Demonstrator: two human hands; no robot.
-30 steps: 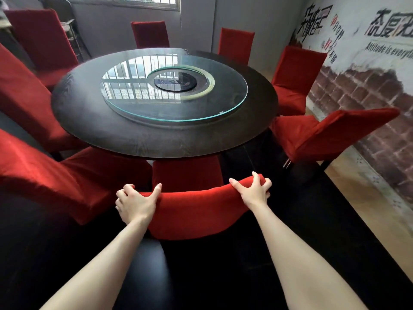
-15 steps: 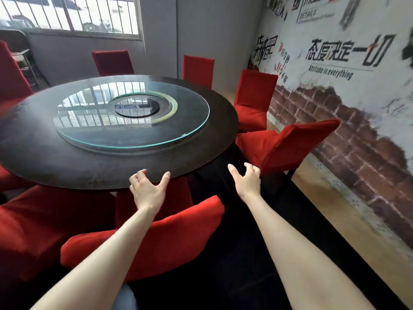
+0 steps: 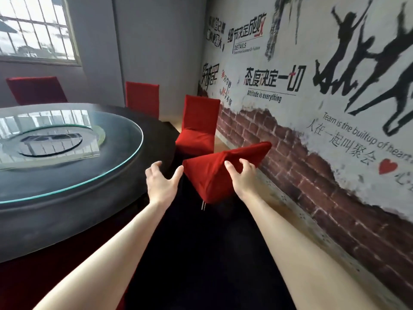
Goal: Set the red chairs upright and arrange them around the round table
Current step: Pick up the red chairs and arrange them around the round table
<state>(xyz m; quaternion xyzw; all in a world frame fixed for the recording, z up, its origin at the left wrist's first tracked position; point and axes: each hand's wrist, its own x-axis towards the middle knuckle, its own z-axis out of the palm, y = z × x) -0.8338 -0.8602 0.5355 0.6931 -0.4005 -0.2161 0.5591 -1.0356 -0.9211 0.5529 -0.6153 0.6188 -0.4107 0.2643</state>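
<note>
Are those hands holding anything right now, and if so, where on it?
The right hand grips the tipped red fabric-covered chair over its upper ridge. The left hand, fingers spread, hovers beside the chair's near corner, holding nothing.

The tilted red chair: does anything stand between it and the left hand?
Nothing visible does. The open left hand is just beside the tilted red chair, a small bare gap between them. The right hand grips the chair's cover.
</note>
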